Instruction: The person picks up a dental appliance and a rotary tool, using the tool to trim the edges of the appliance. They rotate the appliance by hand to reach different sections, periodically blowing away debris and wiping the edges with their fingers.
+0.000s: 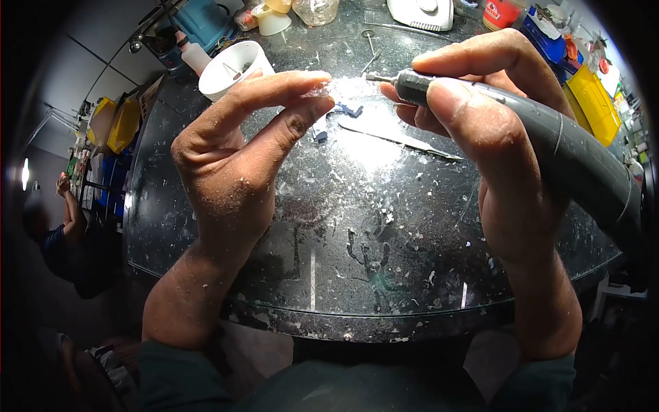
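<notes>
My right hand [504, 117] grips a black rotary handpiece [414, 88], its slim metal bit aimed left. The thick dark body of the tool runs back past my wrist to the right edge. Opposite it, my left hand [240, 141] pinches a small, clear, whitish piece between thumb and fingertips; glare hides its exact shape. A short gap separates the bit from that piece. Below the fingertips lie small dark blue scraps [349, 110] and a thin metal carving tool [401, 139] with pointed ends. White dust coats my fingers.
The dark, speckled tabletop [343, 275] carries white chips. A white tub [237, 69] stands behind my left hand. Farther back are a white device [422, 12], a red container [501, 14] and a yellow bin [594, 103]. Another person [65, 226] sits at far left.
</notes>
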Demonstrator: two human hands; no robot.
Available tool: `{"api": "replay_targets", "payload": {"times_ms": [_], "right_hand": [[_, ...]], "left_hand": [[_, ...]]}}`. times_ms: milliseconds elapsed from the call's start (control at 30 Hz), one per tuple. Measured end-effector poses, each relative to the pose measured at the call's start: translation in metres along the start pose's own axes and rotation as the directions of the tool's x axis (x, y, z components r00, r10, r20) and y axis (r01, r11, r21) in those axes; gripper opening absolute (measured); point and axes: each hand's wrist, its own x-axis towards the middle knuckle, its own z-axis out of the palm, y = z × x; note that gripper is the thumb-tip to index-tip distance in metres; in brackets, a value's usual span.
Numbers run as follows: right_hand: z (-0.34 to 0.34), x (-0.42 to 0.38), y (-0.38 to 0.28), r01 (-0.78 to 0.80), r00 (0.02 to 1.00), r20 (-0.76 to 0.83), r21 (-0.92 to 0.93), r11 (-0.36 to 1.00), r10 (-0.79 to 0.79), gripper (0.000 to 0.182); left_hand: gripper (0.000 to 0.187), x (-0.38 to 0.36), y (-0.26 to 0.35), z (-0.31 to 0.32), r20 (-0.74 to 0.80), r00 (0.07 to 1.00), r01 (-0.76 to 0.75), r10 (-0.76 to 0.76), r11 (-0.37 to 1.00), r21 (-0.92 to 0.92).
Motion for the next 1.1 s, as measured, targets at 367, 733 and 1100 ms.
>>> {"api": "replay_targets", "payload": {"times_ms": [367, 733, 1100], "right_hand": [[0.001, 0.001, 0.001, 0.004, 1.000, 0.004, 0.052, 0.999, -0.004, 0.032], [-0.002, 0.003, 0.004, 0.016, 0.999, 0.032, 0.059, 0.998, -0.017, 0.030], [-0.005, 0.005, 0.010, 0.149, 0.983, 0.099, 0.054, 0.987, -0.154, 0.027]], "left_hand": [[0.023, -0.001, 0.003, 0.002, -0.006, 0.998, 0.055, -0.055, 0.996, 0.066], [0.021, 0.000, 0.001, 0.006, -0.037, 0.999, 0.004, -0.004, 1.000, 0.017], [0.020, 0.001, 0.002, 0.005, -0.029, 1.000, 0.001, 0.003, 0.991, 0.133]]}}
